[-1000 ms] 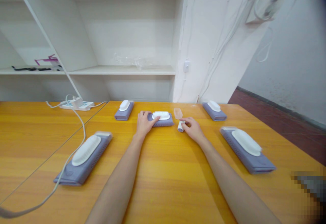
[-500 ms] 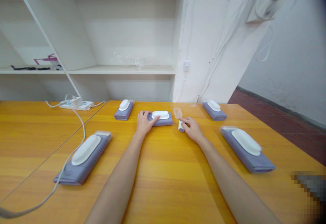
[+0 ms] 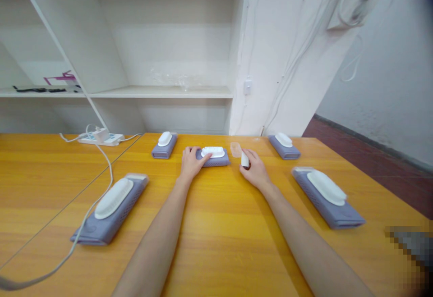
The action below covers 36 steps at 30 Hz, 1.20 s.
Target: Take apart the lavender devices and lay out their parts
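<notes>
My left hand [image 3: 190, 163] rests on the near left end of a small purple device with a ribbed white top [image 3: 214, 156], fingers closed against it. My right hand [image 3: 254, 169] is closed round a small white cylinder [image 3: 244, 158], held upright just off the wooden table [image 3: 216, 225]. A clear plastic cap [image 3: 235, 148] lies on the table just behind and to the left of that cylinder. Both arms reach forward from the near edge.
Several more purple devices with white tops lie around: near left [image 3: 111, 207], near right [image 3: 327, 194], far left [image 3: 164, 144], far right [image 3: 284, 145]. A white power strip [image 3: 100, 139] and its cable [image 3: 101, 166] run across the left. White shelving [image 3: 158, 92] stands behind.
My right hand has picked the white cylinder up from lying on the table and turned it upright, moving slightly away from me. The left hand stays on the purple device.
</notes>
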Available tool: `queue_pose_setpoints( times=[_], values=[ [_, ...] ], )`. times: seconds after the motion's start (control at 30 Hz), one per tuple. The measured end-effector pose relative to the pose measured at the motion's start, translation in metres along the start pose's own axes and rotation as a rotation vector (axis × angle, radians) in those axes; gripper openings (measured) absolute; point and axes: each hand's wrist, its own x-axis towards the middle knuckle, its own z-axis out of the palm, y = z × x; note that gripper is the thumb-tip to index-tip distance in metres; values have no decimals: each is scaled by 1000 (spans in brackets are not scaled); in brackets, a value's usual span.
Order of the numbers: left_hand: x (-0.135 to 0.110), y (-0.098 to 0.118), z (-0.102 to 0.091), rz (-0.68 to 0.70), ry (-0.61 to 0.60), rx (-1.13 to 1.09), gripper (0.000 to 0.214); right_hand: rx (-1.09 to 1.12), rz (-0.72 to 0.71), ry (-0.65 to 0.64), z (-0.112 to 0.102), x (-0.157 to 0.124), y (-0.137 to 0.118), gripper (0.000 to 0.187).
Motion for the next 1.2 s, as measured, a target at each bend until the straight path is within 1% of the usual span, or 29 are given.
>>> queue_pose_setpoints(
  times=[0.1,0.27,0.47,0.57,0.77,0.97,1.2],
  values=[
    [0,0,0,-2,-4,3,53,12,-7,60,2,1,4,62],
    [0,0,-1,-9,-10,-2,51,31,-15,78,2,2,6,59],
    [0,1,-1,-13,-11,-12,50,87,71,110,1,3,2,45],
    [0,1,-1,-6,-7,-13,50,108,83,108,2,3,0,41],
    [0,0,0,0,-13,-3,51,91,63,116,4,2,0,32],
    [0,0,0,0,-15,-4,51,68,22,101,4,2,2,31],
    [0,0,-1,1,-16,-10,51,34,-22,128,1,3,-2,32]
  ],
)
